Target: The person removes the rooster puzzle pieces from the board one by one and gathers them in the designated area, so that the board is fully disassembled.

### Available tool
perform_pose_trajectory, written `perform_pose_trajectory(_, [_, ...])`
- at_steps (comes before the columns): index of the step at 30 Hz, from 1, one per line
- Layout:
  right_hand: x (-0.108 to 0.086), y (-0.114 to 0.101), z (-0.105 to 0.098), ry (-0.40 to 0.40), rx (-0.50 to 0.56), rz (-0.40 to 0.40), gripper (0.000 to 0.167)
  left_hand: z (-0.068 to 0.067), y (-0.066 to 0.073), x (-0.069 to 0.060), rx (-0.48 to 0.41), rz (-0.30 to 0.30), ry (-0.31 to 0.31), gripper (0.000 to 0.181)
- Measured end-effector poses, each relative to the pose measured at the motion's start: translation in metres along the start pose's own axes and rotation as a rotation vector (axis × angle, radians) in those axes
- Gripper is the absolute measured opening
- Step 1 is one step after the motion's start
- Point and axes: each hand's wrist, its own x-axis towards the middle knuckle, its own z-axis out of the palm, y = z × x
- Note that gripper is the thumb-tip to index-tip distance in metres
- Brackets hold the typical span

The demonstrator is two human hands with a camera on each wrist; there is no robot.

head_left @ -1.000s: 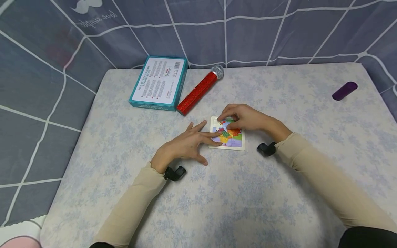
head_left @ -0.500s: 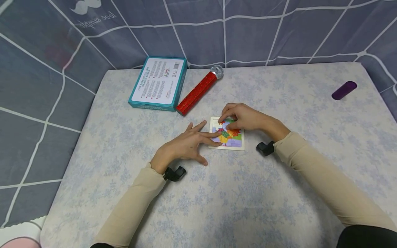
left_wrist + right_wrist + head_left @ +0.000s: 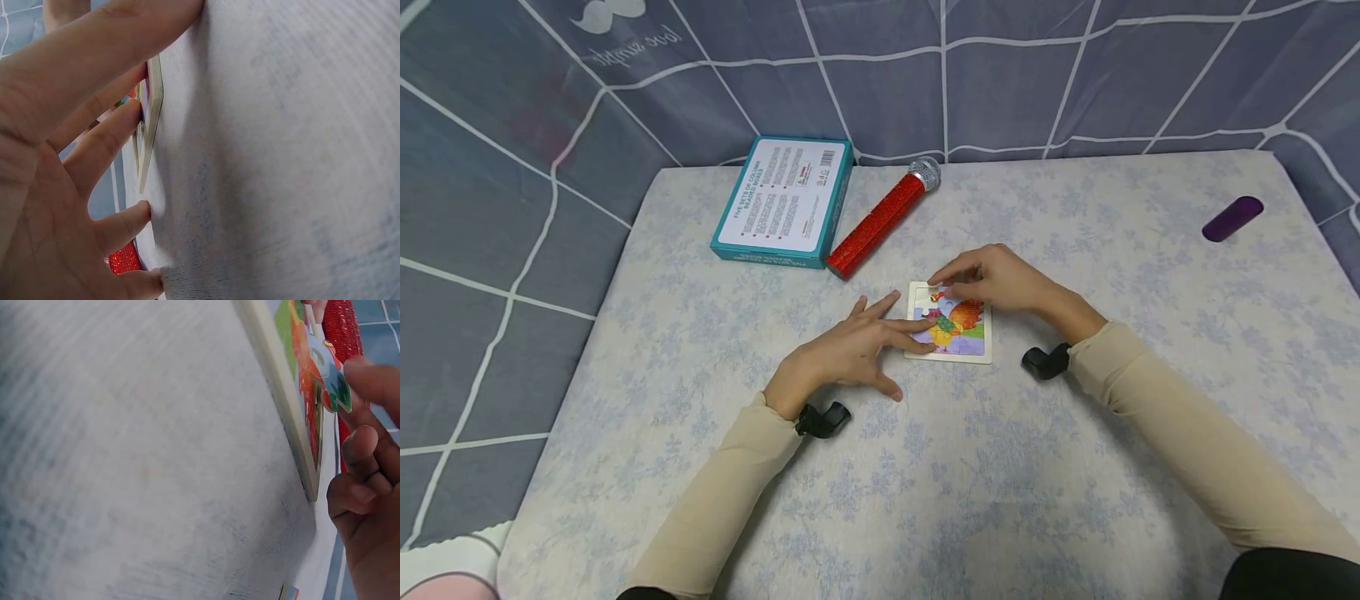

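Observation:
A small jigsaw puzzle (image 3: 966,343) in a pale frame lies on the table in the head view, showing a bright bird picture. My left hand (image 3: 850,346) spreads its fingers, and two fingertips rest on the puzzle's left part. In the left wrist view, those fingers (image 3: 106,147) reach over the frame's edge. Above the puzzle's top right, my right hand (image 3: 1003,279) pinches a puzzle piece (image 3: 334,378) between thumb and finger. The right wrist view has this piece tilted and raised off the board, blue with green and red parts. My fingers partly cover it in the head view.
A teal box (image 3: 786,196) lies at the back left, with a red glittery microphone (image 3: 880,221) beside it. At the far right is a purple cylinder (image 3: 1232,219). A grey grid-patterned cloth (image 3: 1000,92) rises behind the table.
My right hand has drawn up and slightly back from the puzzle, lifting a piece; more of the orange bird shows. The left hand has stayed put.

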Motion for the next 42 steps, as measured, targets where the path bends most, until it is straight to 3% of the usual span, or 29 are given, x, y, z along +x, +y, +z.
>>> perform_pose_trajectory(7, [0.001,-0.001,-0.003,0.063,0.047,0.138,0.011,-0.001,0.001,0.001,-0.002,-0.003,0.004,0.069])
perform_pose_trajectory(25, [-0.005,0.003,-0.012,0.085,0.136,0.246,0.016,0.000,0.001,0.002,-0.033,-0.013,0.000,0.069])
perform_pose_trajectory(31, [-0.023,0.010,-0.028,0.081,0.104,0.300,0.016,0.000,0.001,0.001,-0.013,-0.017,-0.006,0.070])
perform_pose_trajectory(42, [-0.077,0.033,-0.077,0.079,0.023,0.390,0.022,0.000,0.003,0.000,-0.017,-0.034,-0.012,0.071])
